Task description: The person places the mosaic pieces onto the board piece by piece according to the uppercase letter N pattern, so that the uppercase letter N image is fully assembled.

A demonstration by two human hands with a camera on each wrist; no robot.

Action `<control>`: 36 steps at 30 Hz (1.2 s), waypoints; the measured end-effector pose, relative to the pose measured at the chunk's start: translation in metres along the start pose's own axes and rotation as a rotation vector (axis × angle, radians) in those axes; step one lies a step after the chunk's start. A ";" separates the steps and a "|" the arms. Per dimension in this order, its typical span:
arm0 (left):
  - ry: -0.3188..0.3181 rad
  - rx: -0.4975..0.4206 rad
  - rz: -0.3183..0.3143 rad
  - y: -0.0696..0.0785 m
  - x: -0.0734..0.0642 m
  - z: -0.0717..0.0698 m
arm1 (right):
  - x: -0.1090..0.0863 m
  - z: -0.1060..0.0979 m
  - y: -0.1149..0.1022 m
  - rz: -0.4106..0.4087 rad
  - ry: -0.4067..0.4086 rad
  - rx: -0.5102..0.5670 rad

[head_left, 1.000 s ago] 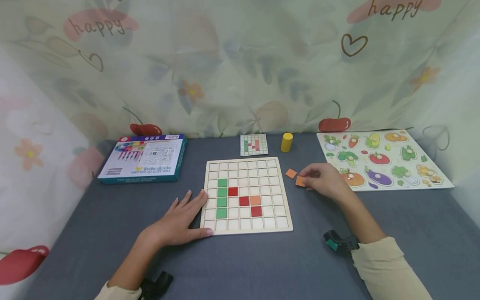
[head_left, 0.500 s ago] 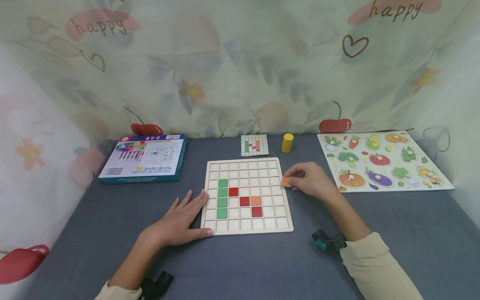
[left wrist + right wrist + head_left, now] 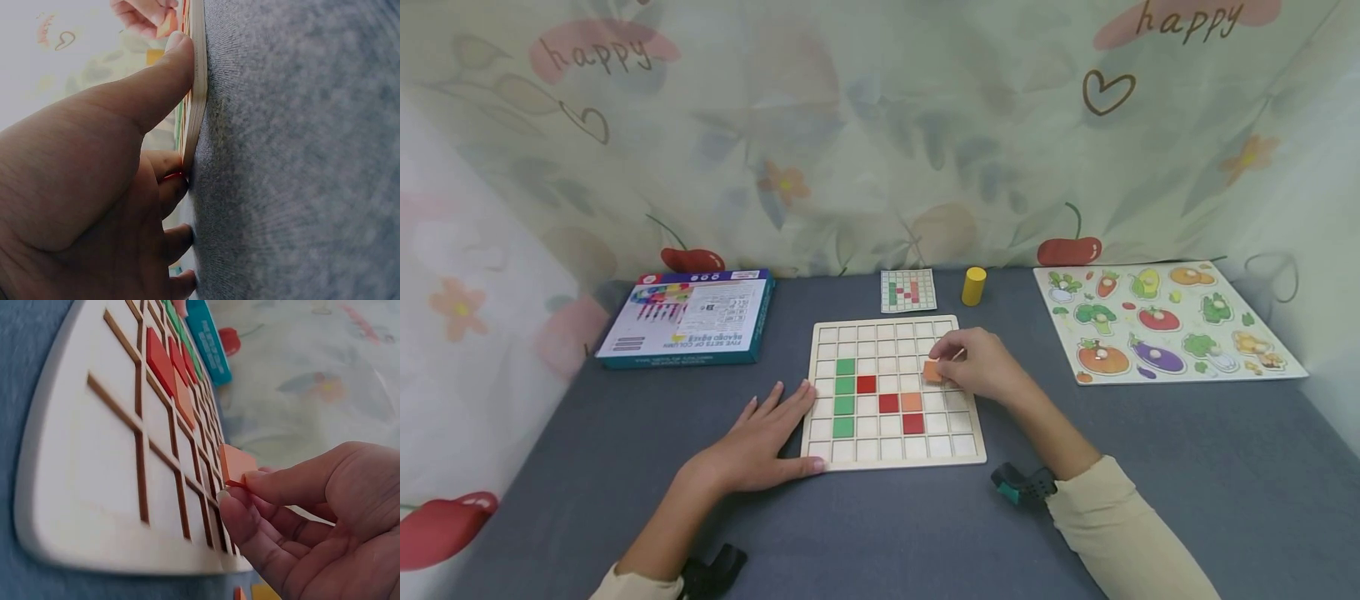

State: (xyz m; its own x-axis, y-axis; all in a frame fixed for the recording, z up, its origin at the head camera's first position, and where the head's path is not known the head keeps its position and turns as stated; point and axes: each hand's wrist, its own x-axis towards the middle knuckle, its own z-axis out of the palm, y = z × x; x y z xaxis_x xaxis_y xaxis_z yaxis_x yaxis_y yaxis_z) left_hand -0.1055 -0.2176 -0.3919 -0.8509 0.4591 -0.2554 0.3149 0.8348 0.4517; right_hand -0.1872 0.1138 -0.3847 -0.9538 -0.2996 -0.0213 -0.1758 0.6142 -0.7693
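Note:
My right hand [image 3: 981, 367] pinches an orange square tile [image 3: 932, 371] between thumb and fingers, above the right part of the wooden grid board [image 3: 886, 320]. In the right wrist view this tile [image 3: 237, 464] stands tilted over the grid. Fingers spread, my left hand [image 3: 756, 446] rests against the board's left edge, with the thumb on its front corner. Set in the board's cells are a column of green tiles [image 3: 844, 404], red tiles [image 3: 888, 403] on a diagonal, and one orange tile [image 3: 911, 402].
Behind the board lie a small pattern card [image 3: 908, 290] and a yellow cylinder [image 3: 973, 286]. A boxed set [image 3: 681, 321] is at the left, a vegetable picture board [image 3: 1157, 333] at the right. Another orange piece [image 3: 238, 593] shows low in the right wrist view.
My right hand has carried the orange tile leftward from the table beside the board to over the grid. The left hand has stayed in place.

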 end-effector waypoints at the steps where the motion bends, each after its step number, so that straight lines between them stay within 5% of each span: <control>1: -0.001 0.001 0.000 0.000 0.000 0.000 | 0.001 0.002 -0.002 -0.001 -0.004 -0.001; 28: -0.002 0.004 -0.005 0.000 -0.001 -0.001 | 0.003 0.026 -0.018 -0.084 -0.068 -0.192; 36: -0.010 -0.004 -0.014 0.001 0.000 -0.001 | 0.005 0.008 -0.004 -0.027 0.038 -0.180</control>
State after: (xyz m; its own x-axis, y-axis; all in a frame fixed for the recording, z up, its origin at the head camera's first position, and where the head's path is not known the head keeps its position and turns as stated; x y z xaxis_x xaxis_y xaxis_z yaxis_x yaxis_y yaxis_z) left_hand -0.1057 -0.2172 -0.3908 -0.8511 0.4501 -0.2702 0.3010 0.8401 0.4513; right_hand -0.1898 0.1041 -0.3864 -0.9561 -0.2921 0.0242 -0.2387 0.7280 -0.6427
